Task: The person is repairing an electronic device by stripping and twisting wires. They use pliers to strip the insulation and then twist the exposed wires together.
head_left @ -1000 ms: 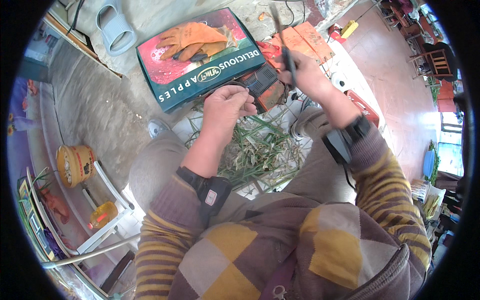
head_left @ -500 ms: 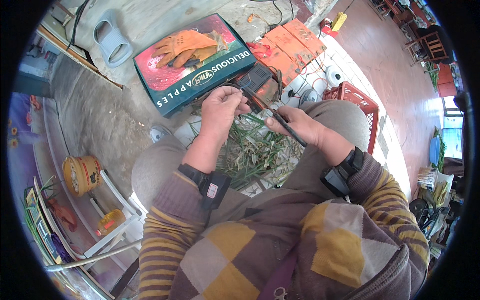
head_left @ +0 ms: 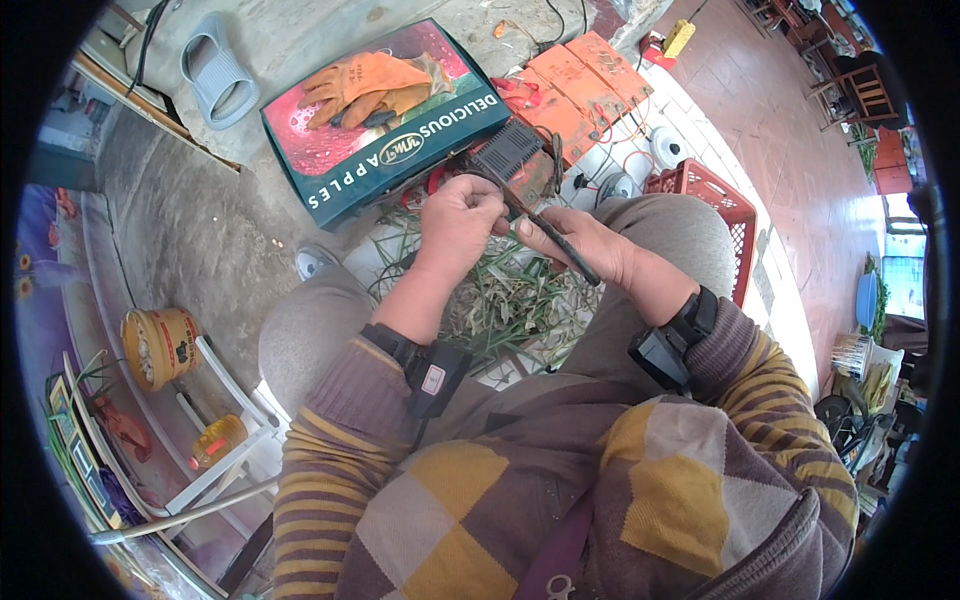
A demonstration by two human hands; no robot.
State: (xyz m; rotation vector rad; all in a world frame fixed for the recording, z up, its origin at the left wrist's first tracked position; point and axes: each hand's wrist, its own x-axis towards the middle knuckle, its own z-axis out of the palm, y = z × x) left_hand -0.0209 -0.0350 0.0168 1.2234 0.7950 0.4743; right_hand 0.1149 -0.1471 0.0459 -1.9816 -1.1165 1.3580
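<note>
My right hand (head_left: 585, 243) is wrapped round a long, slim tool with a dark handle (head_left: 577, 258); its thin front part slants up and left toward my other hand. Beside it, my left hand (head_left: 462, 222) is closed in a pinch near the tool's front part, and what lies between its fingers is hidden or too small to name. Below both hands, between my knees, cut green leaves and stalks (head_left: 525, 300) are heaped on the pale tiles. Just past my hands sits a dark, vented machine part (head_left: 507, 150).
Orange gloves (head_left: 375, 88) lie on a green and red fruit carton (head_left: 345, 185). Orange-red metal panels (head_left: 580, 85) and a red plastic crate (head_left: 735, 215) stand to the right. A grey slipper (head_left: 218, 75), a yellow bucket (head_left: 160, 348) and an oil bottle (head_left: 218, 440) are on the left.
My left hand has turned and come down slightly, its fingers curling in closer to the right hand. My right hand has shifted a little left with the tool.
</note>
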